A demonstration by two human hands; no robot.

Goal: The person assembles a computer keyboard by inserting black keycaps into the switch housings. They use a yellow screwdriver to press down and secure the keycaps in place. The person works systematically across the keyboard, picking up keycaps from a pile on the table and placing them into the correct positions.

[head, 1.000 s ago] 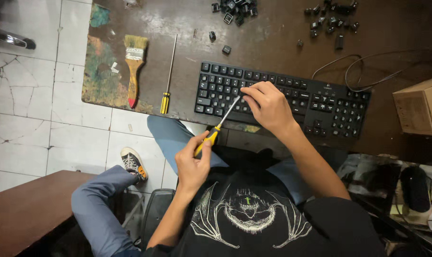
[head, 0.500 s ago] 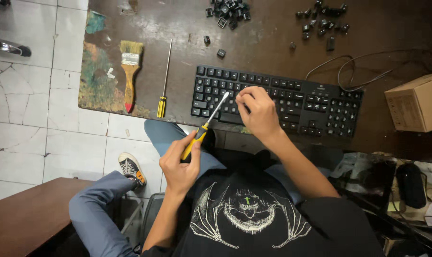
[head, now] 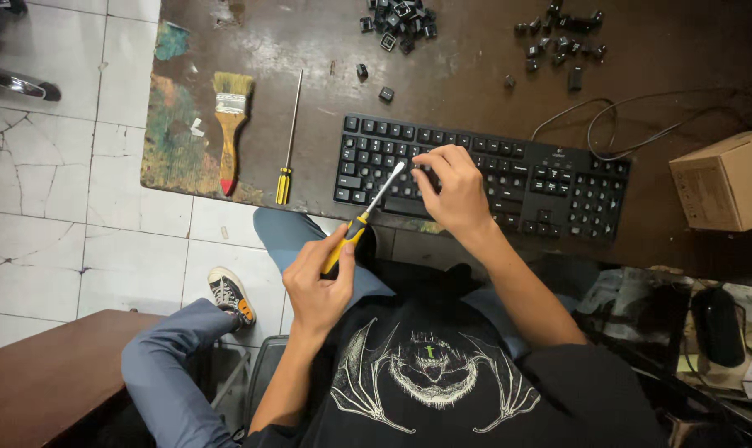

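Yellow-handled screwdriver (head: 368,211) is still being clenched by the left hand (head: 318,286), its tip being kept at the black keyboard (head: 558,182). The right hand (head: 451,187) is being curled over the keys, grasp unclear, so prying is judged ongoing.

Yellow-handled screwdriver (head: 368,214) tilted, tip seemingly at black keyboard (head: 509,174)

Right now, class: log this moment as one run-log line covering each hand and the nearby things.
left hand: grips screwdriver | right hand: on keyboard | tip: at keys | nearby: paintbrush, loose keycaps
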